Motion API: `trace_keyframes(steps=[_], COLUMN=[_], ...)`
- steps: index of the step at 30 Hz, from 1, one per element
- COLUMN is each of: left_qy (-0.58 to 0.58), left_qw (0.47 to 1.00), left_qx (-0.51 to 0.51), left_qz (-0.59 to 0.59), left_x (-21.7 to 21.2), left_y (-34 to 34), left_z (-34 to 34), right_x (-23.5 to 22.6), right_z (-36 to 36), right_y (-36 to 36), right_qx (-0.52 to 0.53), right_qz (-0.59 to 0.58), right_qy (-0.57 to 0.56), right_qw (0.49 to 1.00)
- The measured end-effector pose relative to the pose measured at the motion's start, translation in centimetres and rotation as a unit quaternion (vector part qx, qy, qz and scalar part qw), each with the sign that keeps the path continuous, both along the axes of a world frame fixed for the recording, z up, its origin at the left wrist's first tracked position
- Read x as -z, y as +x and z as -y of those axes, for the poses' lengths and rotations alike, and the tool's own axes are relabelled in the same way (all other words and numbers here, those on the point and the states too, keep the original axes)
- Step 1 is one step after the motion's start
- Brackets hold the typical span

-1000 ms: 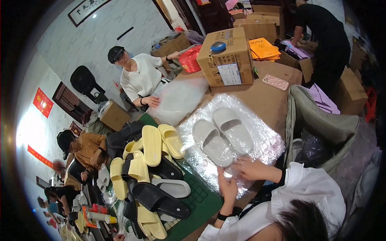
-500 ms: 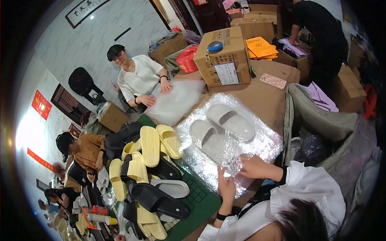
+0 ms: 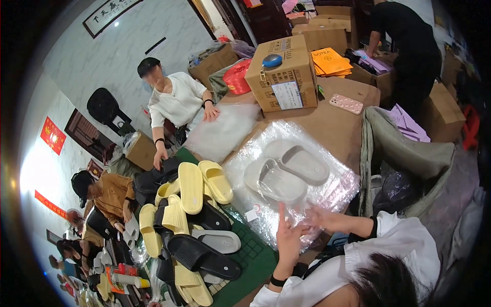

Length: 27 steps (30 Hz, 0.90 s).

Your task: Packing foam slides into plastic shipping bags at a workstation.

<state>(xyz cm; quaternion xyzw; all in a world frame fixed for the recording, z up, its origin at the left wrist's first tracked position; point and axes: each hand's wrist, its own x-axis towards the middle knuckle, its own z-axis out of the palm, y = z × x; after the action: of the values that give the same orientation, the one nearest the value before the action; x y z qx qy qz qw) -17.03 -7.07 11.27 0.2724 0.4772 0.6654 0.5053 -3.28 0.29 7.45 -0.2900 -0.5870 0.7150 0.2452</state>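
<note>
Your left hand (image 3: 288,239) stands upright at the near edge of the clear plastic bag (image 3: 327,197), fingers apart and extended, one pointing up, palm against the crinkled film. Your right hand (image 3: 319,217) lies just beside it on the same edge, fingers loosely curled on the plastic; whether they pinch it, you cannot tell. The bag lies flat on the brown worktop (image 3: 332,128) with a pair of grey slippers (image 3: 286,173) inside, side by side, well within the film. Beyond it sits a cardboard box (image 3: 284,74) with a blue tape roll (image 3: 272,60) on top, and a pink phone (image 3: 346,104) to its right. To your left, yellow slippers (image 3: 197,184) and black slippers (image 3: 202,256) are heaped on a green mat (image 3: 253,256). A person in a white shirt (image 3: 176,100) presses a hand on another plastic bag (image 3: 222,130).
</note>
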Motion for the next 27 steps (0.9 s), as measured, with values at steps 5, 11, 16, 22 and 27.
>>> trace_keyframes(steps=[5, 11, 16, 22, 27], left_qy=[-0.041, 0.026, -0.05, -0.045, 0.01], left_qw=[0.974, 0.953, 0.931, 0.915, 0.875], left_qx=[0.173, 0.201, 0.044, 0.035, 0.023], left_qz=[-0.138, -0.224, -0.359, -0.399, -0.484], left_x=[2.4, 2.3, 3.7, 8.0, 8.4], left_y=[0.3, 0.0, -1.1, -2.3, -2.2], left_z=[0.6, 0.5, 0.1, -0.4, -0.7], right_x=[0.7, 0.1, -1.6, -2.3, -1.7], right_z=[-2.9, -2.9, -4.6, -10.2, -10.9], right_y=[-0.9, -1.8, 1.2, 7.7, 9.6], right_qx=[0.019, 0.215, 0.295, 0.34, 0.369], right_qz=[-0.182, -0.122, -0.151, -0.205, -0.451], right_qy=[-0.325, -0.247, -0.196, -0.187, -0.271], right_qw=[0.928, 0.937, 0.923, 0.899, 0.767])
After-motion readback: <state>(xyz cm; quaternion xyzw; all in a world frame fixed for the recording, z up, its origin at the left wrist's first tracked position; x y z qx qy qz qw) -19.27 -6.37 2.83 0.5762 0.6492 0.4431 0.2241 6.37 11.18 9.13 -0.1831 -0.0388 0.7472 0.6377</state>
